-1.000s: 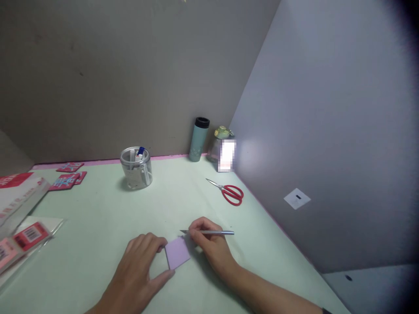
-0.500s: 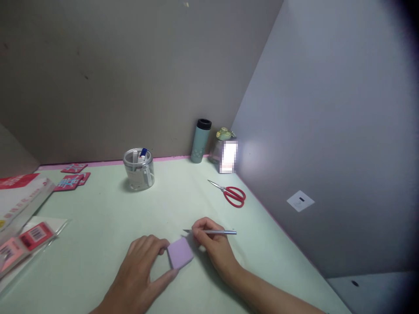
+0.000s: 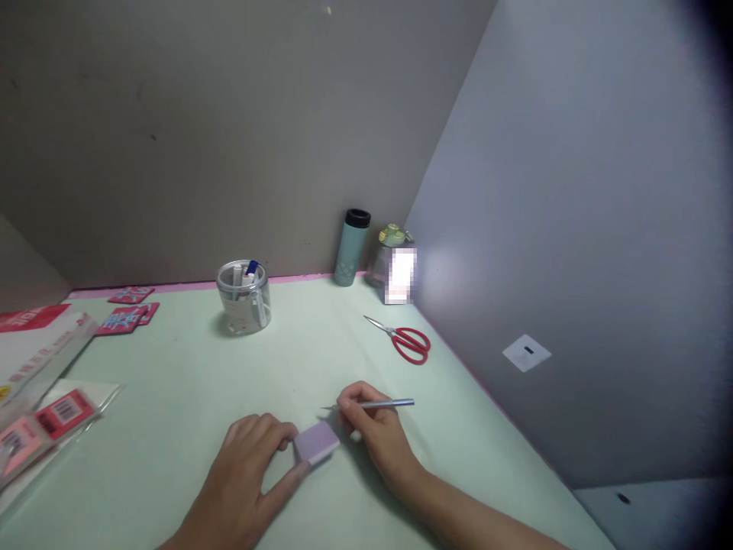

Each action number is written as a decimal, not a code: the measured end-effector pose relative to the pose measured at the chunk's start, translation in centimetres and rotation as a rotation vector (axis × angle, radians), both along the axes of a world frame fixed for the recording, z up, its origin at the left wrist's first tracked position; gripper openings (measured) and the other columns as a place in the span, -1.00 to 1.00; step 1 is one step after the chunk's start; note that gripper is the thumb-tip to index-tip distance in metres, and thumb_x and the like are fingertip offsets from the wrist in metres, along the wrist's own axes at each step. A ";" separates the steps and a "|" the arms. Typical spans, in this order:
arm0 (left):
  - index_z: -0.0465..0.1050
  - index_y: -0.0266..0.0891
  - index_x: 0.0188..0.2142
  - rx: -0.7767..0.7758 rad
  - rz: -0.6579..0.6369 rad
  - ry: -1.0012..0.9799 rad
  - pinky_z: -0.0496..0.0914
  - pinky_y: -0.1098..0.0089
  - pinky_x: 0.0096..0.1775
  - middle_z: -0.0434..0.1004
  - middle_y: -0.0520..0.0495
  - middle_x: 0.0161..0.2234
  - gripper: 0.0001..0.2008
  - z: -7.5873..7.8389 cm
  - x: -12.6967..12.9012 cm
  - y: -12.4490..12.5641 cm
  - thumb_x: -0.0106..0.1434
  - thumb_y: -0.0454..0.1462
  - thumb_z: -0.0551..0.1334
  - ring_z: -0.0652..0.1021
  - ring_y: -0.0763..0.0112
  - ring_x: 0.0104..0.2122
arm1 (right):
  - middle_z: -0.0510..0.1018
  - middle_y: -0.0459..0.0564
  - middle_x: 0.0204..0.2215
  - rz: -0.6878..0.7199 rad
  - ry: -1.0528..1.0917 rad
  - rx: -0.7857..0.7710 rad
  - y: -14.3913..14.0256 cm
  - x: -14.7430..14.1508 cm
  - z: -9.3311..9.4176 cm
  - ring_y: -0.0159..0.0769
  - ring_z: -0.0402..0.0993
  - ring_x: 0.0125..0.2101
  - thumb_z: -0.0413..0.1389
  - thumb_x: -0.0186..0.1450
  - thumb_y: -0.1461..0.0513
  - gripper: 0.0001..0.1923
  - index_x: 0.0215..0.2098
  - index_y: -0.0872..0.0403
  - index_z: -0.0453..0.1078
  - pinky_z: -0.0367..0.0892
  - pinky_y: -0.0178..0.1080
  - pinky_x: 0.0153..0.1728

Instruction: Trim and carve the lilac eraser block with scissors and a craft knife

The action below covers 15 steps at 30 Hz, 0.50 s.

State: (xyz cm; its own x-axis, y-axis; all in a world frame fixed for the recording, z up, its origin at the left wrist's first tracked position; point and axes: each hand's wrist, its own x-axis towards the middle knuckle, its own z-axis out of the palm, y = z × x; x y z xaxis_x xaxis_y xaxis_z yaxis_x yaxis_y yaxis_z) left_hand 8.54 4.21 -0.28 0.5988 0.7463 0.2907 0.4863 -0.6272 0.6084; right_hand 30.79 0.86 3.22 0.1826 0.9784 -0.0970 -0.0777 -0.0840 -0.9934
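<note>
My left hand [image 3: 246,466] pinches a small square purple block [image 3: 316,441] between thumb and fingertips. The block's near side edge looks paler than its top, and it is tilted a little. Held like a pen in my right hand [image 3: 375,428] is a slim silver craft knife [image 3: 395,402]. Its thin blade points left, just beyond the block's far edge and apart from it. Under my right hand a small pale spot shows, too unclear to name.
Red-handled scissors [image 3: 409,344] lie beyond my right hand. A clear jar of pens [image 3: 243,298], a teal tumbler [image 3: 351,248] and a green-lidded bottle [image 3: 378,263] stand farther back. Packaged items [image 3: 62,412] and red cards [image 3: 120,319] lie left. A wall [image 3: 561,267] bounds the right.
The purple block has tipped in my left hand, so its pale near side now shows. The knife has turned slightly in my right hand, its blade now looking thinner.
</note>
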 end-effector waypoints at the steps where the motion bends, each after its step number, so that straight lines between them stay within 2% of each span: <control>1: 0.42 -0.08 -0.11 0.018 0.001 -0.010 0.37 0.20 -0.14 0.49 0.01 -0.28 -0.80 -0.2 0.0 0.0 0.41 -0.05 0.23 0.49 0.21 -0.26 | 0.42 -0.13 -0.54 -0.002 0.001 0.000 0.0 0.0 0.0 -0.35 0.27 -0.47 0.29 0.27 0.00 -0.66 -0.39 0.08 0.41 0.19 -0.30 -0.39; 5: 0.40 -0.06 -0.03 0.081 0.031 -0.049 0.41 0.23 -0.16 0.52 -0.01 -0.23 -0.72 -0.8 -0.2 0.0 0.35 -0.06 0.32 0.51 0.19 -0.22 | 0.44 -0.12 -0.52 -0.028 -0.020 0.009 0.0 0.1 0.1 -0.34 0.28 -0.47 0.30 0.26 0.02 -0.70 -0.36 0.08 0.47 0.19 -0.30 -0.41; 8: 0.34 -0.03 0.10 0.128 0.034 -0.064 0.44 0.21 -0.09 0.54 -0.04 -0.13 -0.61 -1.1 -0.3 0.0 0.34 -0.13 0.34 0.53 0.17 -0.13 | 0.55 -0.04 -0.41 -0.023 0.013 0.027 -0.1 0.3 0.0 -0.33 0.32 -0.45 0.26 0.31 0.01 -0.69 -0.19 0.09 0.53 0.24 -0.28 -0.37; 12: 0.33 -0.01 0.16 0.219 0.041 -0.073 0.43 0.14 0.02 0.51 -0.11 0.04 -0.63 -0.8 -0.2 -0.2 0.38 -0.25 0.25 0.53 0.12 0.01 | 0.61 0.07 -0.28 0.028 0.008 0.105 -0.4 0.3 0.0 -0.29 0.40 -0.39 0.12 0.43 -0.03 -0.63 -0.05 0.09 0.48 0.31 -0.22 -0.30; 15: 0.32 -0.01 0.12 0.255 -0.001 -0.082 0.31 0.04 0.17 0.56 -0.06 -0.04 -0.68 -0.5 0.0 -0.4 0.43 -0.35 0.13 0.56 0.20 -0.04 | 0.61 0.07 -0.23 0.053 -0.085 0.122 -0.8 0.3 0.3 -0.23 0.46 -0.30 0.14 0.43 0.02 -0.71 -0.08 0.06 0.45 0.32 -0.21 -0.23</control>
